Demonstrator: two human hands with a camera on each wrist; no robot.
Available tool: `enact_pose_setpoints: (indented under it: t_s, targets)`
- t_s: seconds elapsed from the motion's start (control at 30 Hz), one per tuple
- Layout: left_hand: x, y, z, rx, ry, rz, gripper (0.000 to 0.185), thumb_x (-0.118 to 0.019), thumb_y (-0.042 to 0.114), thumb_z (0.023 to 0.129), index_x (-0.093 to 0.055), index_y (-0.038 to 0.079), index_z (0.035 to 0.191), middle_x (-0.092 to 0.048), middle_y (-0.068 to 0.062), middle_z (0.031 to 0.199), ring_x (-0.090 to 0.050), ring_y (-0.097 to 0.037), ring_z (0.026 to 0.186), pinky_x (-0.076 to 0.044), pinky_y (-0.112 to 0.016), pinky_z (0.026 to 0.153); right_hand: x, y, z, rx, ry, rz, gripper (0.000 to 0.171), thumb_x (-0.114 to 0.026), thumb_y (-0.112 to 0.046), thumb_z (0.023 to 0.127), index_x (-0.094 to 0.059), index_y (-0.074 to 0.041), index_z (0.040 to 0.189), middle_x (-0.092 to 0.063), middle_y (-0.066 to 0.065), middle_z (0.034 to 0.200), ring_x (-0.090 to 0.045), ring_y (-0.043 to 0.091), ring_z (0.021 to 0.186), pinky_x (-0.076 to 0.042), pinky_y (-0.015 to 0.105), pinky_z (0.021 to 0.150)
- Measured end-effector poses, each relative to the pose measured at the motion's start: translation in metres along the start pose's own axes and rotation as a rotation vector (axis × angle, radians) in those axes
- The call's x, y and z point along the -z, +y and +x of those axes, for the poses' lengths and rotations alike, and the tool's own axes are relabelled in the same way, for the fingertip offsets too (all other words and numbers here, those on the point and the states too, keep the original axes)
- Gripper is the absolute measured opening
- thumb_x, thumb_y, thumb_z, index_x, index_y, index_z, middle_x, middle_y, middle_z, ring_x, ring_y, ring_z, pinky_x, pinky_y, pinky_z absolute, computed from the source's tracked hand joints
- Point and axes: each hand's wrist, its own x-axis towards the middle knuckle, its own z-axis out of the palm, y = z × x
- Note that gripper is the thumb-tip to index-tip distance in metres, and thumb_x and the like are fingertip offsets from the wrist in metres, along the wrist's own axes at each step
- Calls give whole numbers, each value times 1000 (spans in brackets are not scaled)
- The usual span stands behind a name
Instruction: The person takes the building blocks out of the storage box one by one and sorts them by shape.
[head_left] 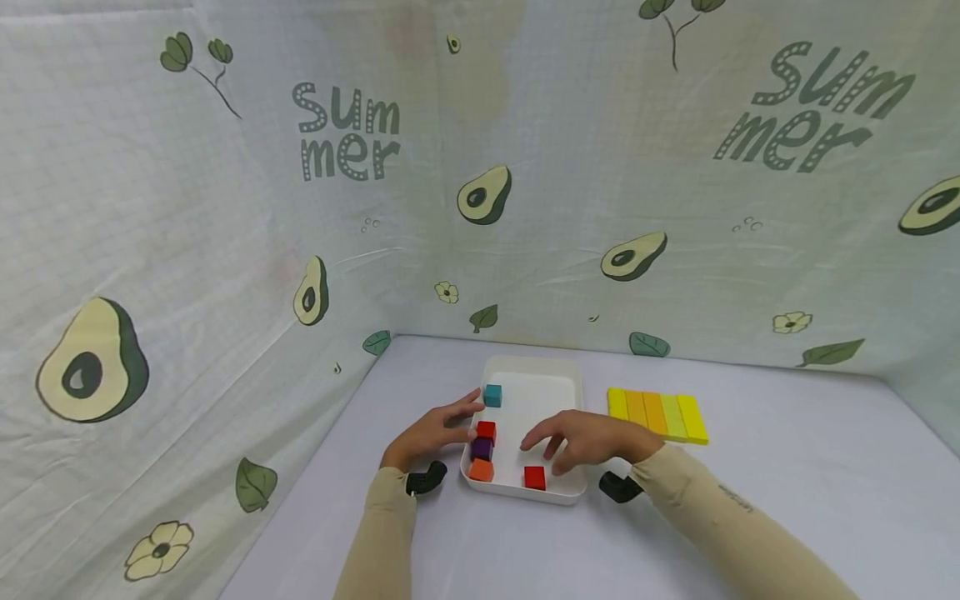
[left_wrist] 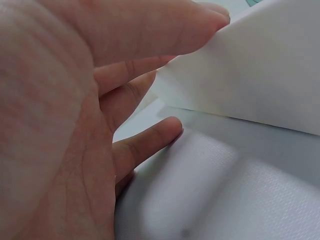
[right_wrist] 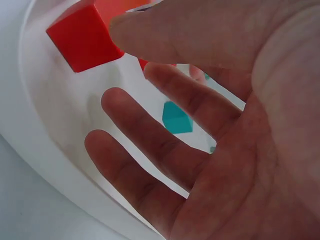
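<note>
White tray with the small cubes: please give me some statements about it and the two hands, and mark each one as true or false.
1. The white rectangular plastic tray holds five small cubes. True.
2. The teal cube sits at the tray's near edge. False: it sits toward the far left side.
3. The right hand hovers over the tray with spread fingers, holding nothing. True.
4. The left hand grips the purple cube. False: it rests against the tray's left wall.
5. The row of yellow and orange flat blocks lies inside the tray. False: it lies on the table to the tray's right.
</note>
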Motion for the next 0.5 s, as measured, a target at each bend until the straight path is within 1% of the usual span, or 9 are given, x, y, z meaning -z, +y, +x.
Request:
enact_pose_setpoints:
  t_s: [0.1,0.17,0.37,0.5]
  targets:
    - [1,0,1,-5,2,12,63,-68,40,93,-49,22,150,-25,19,162,-20,-21,151,-28,-55,116,-4,-1,3,14,-24,10,45,-74,-2,87,-70,-22,127,-65,-8,127,-66,19,105,-55,37,90]
    - [0,0,2,-11,2,20,63,-68,40,93,-50,22,150,-24,19,162,-20,-20,151,-28,-54,116,-7,-2,4,6,-31,23,45,-74,-2,87,-71,-22,127,-66,-10,126,-66,18,104,-55,38,90]
    - [0,-1,2,-16,4,19,62,-69,41,93,-51,22,149,-25,18,162,-22,-21,151,-27,-55,117,-13,-3,7,-68,-47,4,47,-77,-4,85,-72,-28,125,-65,-14,120,-62,16,103,-53,43,93]
    - [0,-3,3,-24,10,25,61,-69,42,93,-52,21,148,-26,18,162,-21,-21,151,-26,-56,117,-15,-3,8,-86,-62,-24,46,-77,-4,84,-73,-31,122,-65,-15,114,-59,16,100,-53,40,90]
